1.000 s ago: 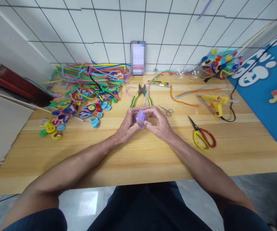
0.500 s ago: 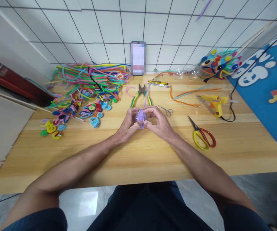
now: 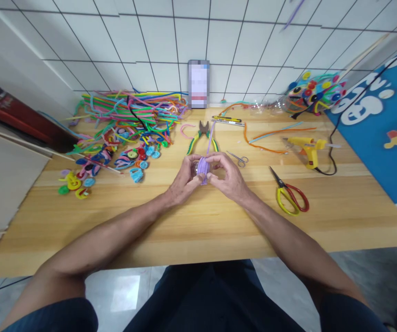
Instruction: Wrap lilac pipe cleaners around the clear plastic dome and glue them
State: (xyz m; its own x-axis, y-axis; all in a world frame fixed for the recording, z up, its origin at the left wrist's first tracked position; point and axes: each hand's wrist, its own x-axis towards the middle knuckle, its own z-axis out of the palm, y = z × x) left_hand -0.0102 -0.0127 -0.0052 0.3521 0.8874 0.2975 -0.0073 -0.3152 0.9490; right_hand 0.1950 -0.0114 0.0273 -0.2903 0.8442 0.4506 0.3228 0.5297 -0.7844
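Between my two hands, above the middle of the table, is a small clear round piece wrapped in rows of purple pipe cleaner (image 3: 203, 167). My left hand (image 3: 185, 180) grips its left side, fingers behind and thumb at the front. From the right, my right hand (image 3: 229, 176) pinches the purple windings with thumb and fingertips. One loose end of the pipe cleaner (image 3: 211, 137) sticks up and away from me. Just beyond the hands lie green-and-yellow pliers (image 3: 203, 128), and small scissors (image 3: 242, 161) rest by my right hand. Fingers hide part of the clear piece.
Colourful pipe cleaners (image 3: 112, 110) and coiled shapes (image 3: 136, 174) are heaped at the left. A phone (image 3: 199, 85) leans on the tiled wall. To the right lie larger scissors (image 3: 281, 185), a corded yellow glue gun (image 3: 309, 148) and a clear bag of coloured pieces (image 3: 318, 92).
Almost nothing differs. Both hands keep the same hold on the purple-wrapped piece, and the view has shifted very slightly.
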